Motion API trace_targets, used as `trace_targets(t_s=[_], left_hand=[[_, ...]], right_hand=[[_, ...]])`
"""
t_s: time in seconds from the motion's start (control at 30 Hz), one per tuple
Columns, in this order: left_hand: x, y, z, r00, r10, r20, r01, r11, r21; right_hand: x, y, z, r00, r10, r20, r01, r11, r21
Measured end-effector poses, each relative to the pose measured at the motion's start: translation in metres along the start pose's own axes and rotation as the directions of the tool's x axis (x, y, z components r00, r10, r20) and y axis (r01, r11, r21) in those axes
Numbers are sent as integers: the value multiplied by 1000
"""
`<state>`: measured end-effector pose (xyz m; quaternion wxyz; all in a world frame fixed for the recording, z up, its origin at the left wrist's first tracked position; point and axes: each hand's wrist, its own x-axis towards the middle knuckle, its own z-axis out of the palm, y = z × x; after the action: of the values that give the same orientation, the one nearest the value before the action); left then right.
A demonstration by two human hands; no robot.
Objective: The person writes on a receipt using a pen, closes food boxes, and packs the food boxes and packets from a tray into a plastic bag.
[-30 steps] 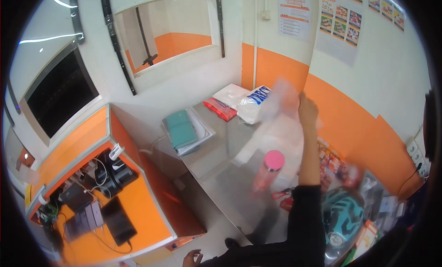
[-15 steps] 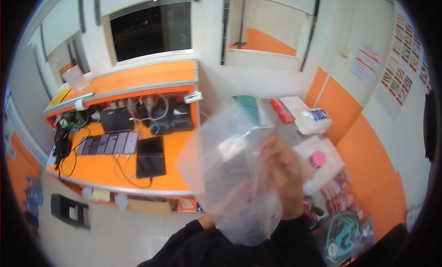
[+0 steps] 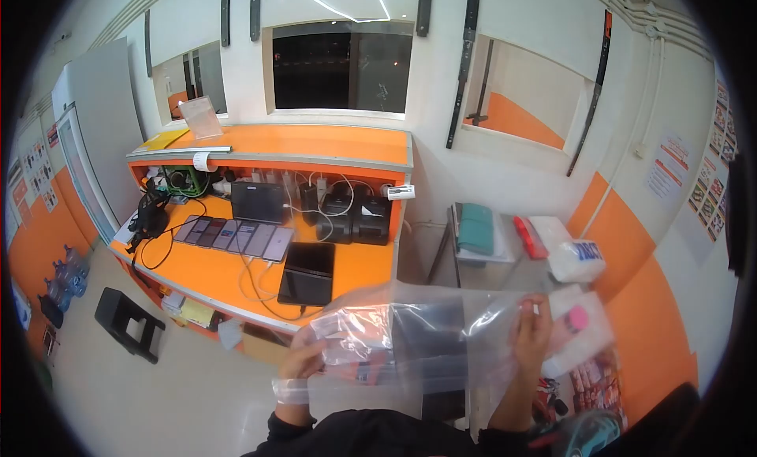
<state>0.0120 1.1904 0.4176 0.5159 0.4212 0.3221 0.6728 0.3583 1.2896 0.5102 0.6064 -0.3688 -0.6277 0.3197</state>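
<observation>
A large clear plastic bag (image 3: 430,331) is stretched out flat in front of my body, held at both ends. My left hand (image 3: 303,354) is closed on its left end, with the fingers on the shiny part of the plastic. At the right end, my right hand (image 3: 531,331) grips the bag near its upper corner. Through the plastic the floor, the counter edge and dark shapes show blurred. Just beyond my right hand stands a pink-lidded bottle (image 3: 576,319) on the metal table.
An orange counter (image 3: 229,279) bears a row of phones (image 3: 236,238), a black tablet (image 3: 306,273) and cables. On the metal table (image 3: 509,279) lie a teal folder (image 3: 475,228) and white packs (image 3: 576,260). A black stool (image 3: 130,323) stands at the left.
The view has swung left towards the counter. My right hand has brought the bag from over the table to my front, and my left hand now holds its other end, spreading it wide.
</observation>
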Motion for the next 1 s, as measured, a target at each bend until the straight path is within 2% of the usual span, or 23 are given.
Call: trace_targets(t_s=[0.03, 0.1, 0.13, 0.2, 0.23, 0.27, 0.3, 0.37, 0.43, 0.47, 0.53, 0.57, 0.6, 0.63, 0.7, 0.77, 0.83, 0.87, 0.9, 0.93, 0.97, 1.0], left_hand=[[-1, -7, -12, 1000, 1, -5, -1, 1000, 3], [0, -21, -34, 976, -213, -41, 201, 959, -201], [-2, -13, -21, 961, -233, -148, 191, 949, -252], [-9, -27, -25, 958, -232, -171, 199, 962, -188], [-13, -37, -28, 954, -232, -189, 210, 969, -127], [-18, -47, -30, 938, -259, -230, 241, 965, -106], [-23, -54, -28, 937, -262, -230, 243, 964, -107], [-30, -68, -21, 912, -332, -239, 317, 943, -101], [-37, -92, -12, 899, -364, -243, 351, 931, -99], [-41, -108, -9, 907, -368, -204, 361, 930, -72], [-49, -123, 0, 911, -376, -169, 374, 926, -42], [-51, -126, 4, 903, -426, -60, 417, 901, -119], [-51, -123, 9, 885, -463, 54, 464, 865, -189], [-52, -120, 14, 884, -465, 52, 466, 865, -184], [-56, -112, 22, 751, -641, 156, 655, 695, -297], [-58, -100, 24, 731, -662, 165, 678, 676, -288], [-63, -79, 33, 571, -816, -92, 756, 566, -330], [-68, -91, 22, 571, -816, -92, 755, 566, -331], [-74, -116, 2, 636, -769, -72, 732, 629, -262], [-75, -110, -1, 667, -743, -60, 716, 660, -228], [-76, -105, -4, 696, -716, -48, 697, 690, -195], [-78, -99, -8, 759, -649, 53, 651, 758, -40]], right_hand=[[1, 9, -2, 1000, 1, 5, -1, 1000, 4], [5, 32, -8, 999, 37, 30, -36, 999, -37], [7, 43, -11, 999, 40, 35, -38, 999, -34], [7, 68, -13, 977, 202, 68, -189, 970, -156], [5, 89, -8, 977, 204, 66, -192, 969, -156], [0, 113, -3, 998, -60, -20, 42, 863, -503], [-7, 126, -1, 943, -334, 0, 206, 581, -787], [-38, 122, 21, 958, -282, 48, 187, 494, -849], [-72, 102, 56, 986, -2, 168, 82, 877, -473], [-87, 92, 71, 940, 114, 322, 0, 943, -332], [-117, 77, 94, 729, 346, 591, -295, 937, -185], [-126, 67, 104, 729, 345, 592, -297, 938, -180], [-133, 56, 113, 647, 396, 652, -349, 914, -210], [-139, 51, 117, 556, 442, 704, -396, 885, -244], [-149, 54, 120, 532, 448, 719, -451, 868, -208], [-159, 64, 121, 507, 453, 733, -500, 848, -177], [-166, 74, 120, 425, 381, 821, -590, 804, -67], [-169, 69, 122, 425, 381, 821, -589, 805, -68], [-172, 60, 125, 487, 430, 760, -530, 837, -134], [-176, 54, 128, 550, 466, 693, -471, 858, -204], [-180, 51, 132, 549, 465, 694, -469, 859, -205], [-185, 49, 135, 586, 433, 685, -395, 891, -225]])
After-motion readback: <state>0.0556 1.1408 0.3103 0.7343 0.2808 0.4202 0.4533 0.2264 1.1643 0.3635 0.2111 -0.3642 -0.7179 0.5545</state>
